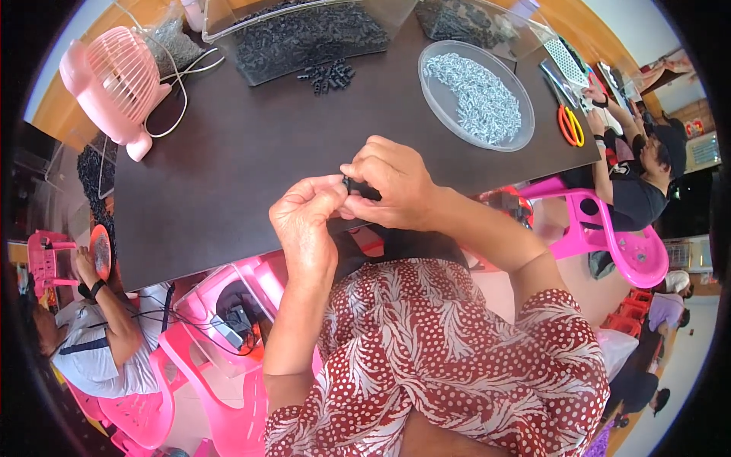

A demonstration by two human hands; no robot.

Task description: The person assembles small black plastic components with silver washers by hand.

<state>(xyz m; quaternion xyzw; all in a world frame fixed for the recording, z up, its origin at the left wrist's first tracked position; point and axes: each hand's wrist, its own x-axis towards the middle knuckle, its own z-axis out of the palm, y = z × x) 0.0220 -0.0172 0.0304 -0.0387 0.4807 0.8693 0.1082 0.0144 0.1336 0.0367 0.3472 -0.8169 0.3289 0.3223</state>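
Both hands meet over the near edge of the dark table (251,152). My left hand (308,209) pinches a small black plastic piece (347,183) between thumb and fingers. Closed around the same piece from the other side is my right hand (392,183), its thumb and forefinger at the piece's top. Most of the piece is hidden by the fingers. Beyond the hands lies a small pile of black plastic parts (327,76). A round clear tray (428,114) at the right holds many small shiny metal parts (480,95).
A clear bin (259,75) of black parts stands at the back, with another bin (457,27) to its right. A pink fan (114,84) is at the far left. Orange-handled scissors (569,126) lie near the right edge. Pink chairs (640,255) and co-workers (114,335) flank the table.
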